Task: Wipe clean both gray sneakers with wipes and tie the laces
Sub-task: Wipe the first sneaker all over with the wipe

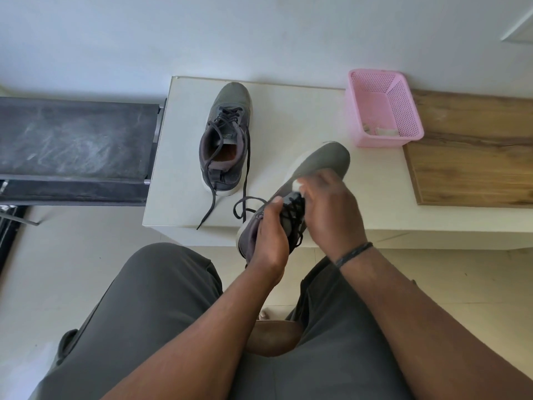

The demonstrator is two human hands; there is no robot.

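Head view: left hand (269,241) grips sneaker (323,163); right hand (331,209) pinches wipe (297,186).

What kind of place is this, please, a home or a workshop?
Probably a room in a home. A seated person cleans sneakers at a low white table by a plain white wall, with a pink plastic basket on it and pale floor tiles below.

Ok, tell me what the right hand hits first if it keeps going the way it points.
Likely the held sneaker itself: the right hand points up-left across its upper, wipe already against it. Depth is unclear.
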